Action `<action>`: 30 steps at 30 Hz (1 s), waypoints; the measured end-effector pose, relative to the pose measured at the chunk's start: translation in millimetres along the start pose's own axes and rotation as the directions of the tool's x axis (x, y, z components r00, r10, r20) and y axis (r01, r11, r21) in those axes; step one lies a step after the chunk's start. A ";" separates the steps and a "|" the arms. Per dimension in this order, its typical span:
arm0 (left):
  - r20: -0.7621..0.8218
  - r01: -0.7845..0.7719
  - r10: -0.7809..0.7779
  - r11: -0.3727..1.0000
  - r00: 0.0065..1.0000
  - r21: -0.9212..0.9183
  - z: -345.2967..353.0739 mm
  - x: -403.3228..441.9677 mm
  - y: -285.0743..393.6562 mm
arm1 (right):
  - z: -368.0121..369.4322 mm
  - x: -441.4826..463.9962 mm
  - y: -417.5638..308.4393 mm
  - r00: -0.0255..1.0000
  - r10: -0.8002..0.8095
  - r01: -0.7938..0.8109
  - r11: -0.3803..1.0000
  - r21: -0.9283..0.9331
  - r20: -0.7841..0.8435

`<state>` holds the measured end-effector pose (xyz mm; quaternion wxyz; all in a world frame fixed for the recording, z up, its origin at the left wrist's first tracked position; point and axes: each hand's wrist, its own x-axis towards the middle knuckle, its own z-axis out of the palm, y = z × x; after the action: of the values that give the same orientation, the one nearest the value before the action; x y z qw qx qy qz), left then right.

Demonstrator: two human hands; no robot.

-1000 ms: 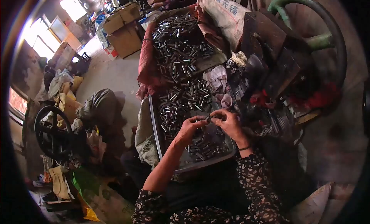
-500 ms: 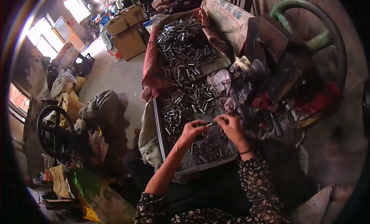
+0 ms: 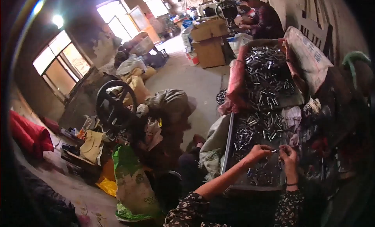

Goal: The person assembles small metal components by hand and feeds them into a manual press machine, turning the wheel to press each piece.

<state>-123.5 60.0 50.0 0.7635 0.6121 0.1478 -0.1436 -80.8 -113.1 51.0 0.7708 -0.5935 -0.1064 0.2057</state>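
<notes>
Between the fingers of my left hand [image 3: 259, 152] and my right hand [image 3: 289, 156] is a small, shiny metal piece [image 3: 275, 151] shaped like a short rod or tube. My left hand pinches one end, and the right fingers close at the other. Both hands are over a dark tray [image 3: 227, 149] that holds many similar metal pieces [image 3: 250, 129], lying loose in its far half. Darker small pieces [image 3: 261, 177] lie in its near part, below my hands. Beyond the tray is a larger heap of metal pieces [image 3: 265, 67] in a container lined with red cloth [image 3: 237, 80].
A pale sack [image 3: 213, 149] hangs by the tray's left side. On the left are a black handwheel [image 3: 116, 105], a green-and-white sack [image 3: 136, 188] and a grey bundle [image 3: 168, 104]. A cardboard box [image 3: 209, 51] stands farther back, near another person [image 3: 265, 18].
My view has swung left, so the tray and both hands appear farther right and the other person shows more fully. Both hands still hold a small metal piece between them.
</notes>
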 end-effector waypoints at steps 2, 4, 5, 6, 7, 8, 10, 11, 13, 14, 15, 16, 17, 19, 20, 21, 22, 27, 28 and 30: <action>-0.030 -0.017 0.016 1.000 0.999 -0.013 0.1 0.7 -1.0 | -9.2 6.5 24.0 1.000 0.011 -0.013 0.997 0.075 0.026; -0.003 0.008 -0.008 0.995 1.000 -0.103 1.5 -3.2 3.9 | -6.4 10.5 34.3 0.991 -0.070 0.092 0.973 0.213 -0.110; 0.005 -0.004 0.004 0.999 1.000 -0.043 -1.0 -3.7 5.5 | -8.6 7.3 35.3 0.987 -0.046 0.079 0.974 0.211 -0.156; 0.000 -0.007 0.008 0.999 1.000 -0.042 -3.1 -5.2 5.1 | -6.0 4.0 27.7 0.987 -0.048 0.079 0.974 0.213 -0.150; -0.018 -0.011 0.010 0.997 1.000 -0.073 -4.7 -6.9 4.2 | -3.2 2.9 19.0 0.986 -0.023 0.065 0.965 0.254 -0.167; -0.029 -0.011 0.008 0.994 1.000 -0.106 -4.1 -6.6 2.6 | -0.9 2.8 12.2 0.982 0.004 0.053 0.955 0.293 -0.190; -0.040 0.053 -0.057 0.993 0.998 -0.108 -9.1 -6.0 1.0 | -6.4 10.6 22.7 0.968 -0.101 0.101 0.995 -0.009 -0.231; -0.100 0.017 -0.020 0.999 0.995 -0.029 -14.9 4.5 -10.9 | -9.7 14.8 32.7 0.951 -0.229 0.184 0.959 -0.215 -0.209; -0.050 0.043 -0.047 0.996 0.998 -0.076 -11.0 -8.8 3.2 | 5.1 -1.0 -1.8 0.967 -0.190 0.096 0.888 -0.450 -0.168; -0.057 0.055 -0.063 0.989 0.996 -0.141 -9.0 -6.9 2.1 | 3.1 2.8 11.7 0.962 -0.233 0.194 0.951 -0.239 -0.145; -0.065 0.069 -0.079 0.988 0.995 -0.136 -6.6 -9.1 3.7 | -0.2 4.5 19.5 0.970 -0.207 0.176 0.958 -0.225 -0.123; -0.088 0.072 -0.084 0.989 0.993 -0.128 -4.1 -11.8 6.8 | -3.8 6.1 23.6 0.978 -0.188 0.167 0.965 -0.204 -0.088; -0.075 0.066 -0.077 0.988 0.994 -0.140 -2.4 -13.1 6.8 | -6.6 5.6 25.2 0.977 -0.185 0.158 0.963 -0.218 -0.109; -0.063 0.023 -0.032 0.990 0.997 -0.143 -2.9 -9.8 4.5 | -7.4 8.1 26.8 0.982 -0.185 0.167 0.928 -0.332 -0.025; -0.054 0.028 -0.036 0.989 0.998 -0.144 -2.3 -8.6 4.2 | -6.2 7.8 26.4 0.982 -0.184 0.162 0.927 -0.337 -0.033; -0.058 0.025 -0.032 0.993 0.998 -0.118 -1.5 -8.2 3.9 | -4.6 7.3 25.9 0.987 -0.154 0.135 0.948 -0.289 -0.045; -0.063 0.024 -0.030 0.996 0.998 -0.091 -0.5 -8.7 3.5 | -2.4 6.1 25.1 0.991 -0.123 0.106 0.965 -0.238 -0.056; -0.083 -0.031 0.034 0.999 0.996 0.030 3.7 -4.6 0.5 | -4.9 7.0 32.3 0.995 -0.083 0.069 0.969 -0.237 -0.054; -0.073 -0.026 0.029 0.999 0.997 0.035 5.5 -7.1 4.1 | -6.7 7.4 33.5 0.991 -0.073 0.046 0.972 -0.228 -0.110; -0.065 -0.023 0.025 0.999 0.998 0.038 5.5 -8.4 6.6 | -9.5 7.7 29.7 0.985 -0.062 0.025 0.975 -0.220 -0.164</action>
<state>-128.3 56.4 60.4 0.7483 0.6323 0.1629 -0.1170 -75.8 -111.7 19.3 0.7120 -0.6870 -0.0750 0.1246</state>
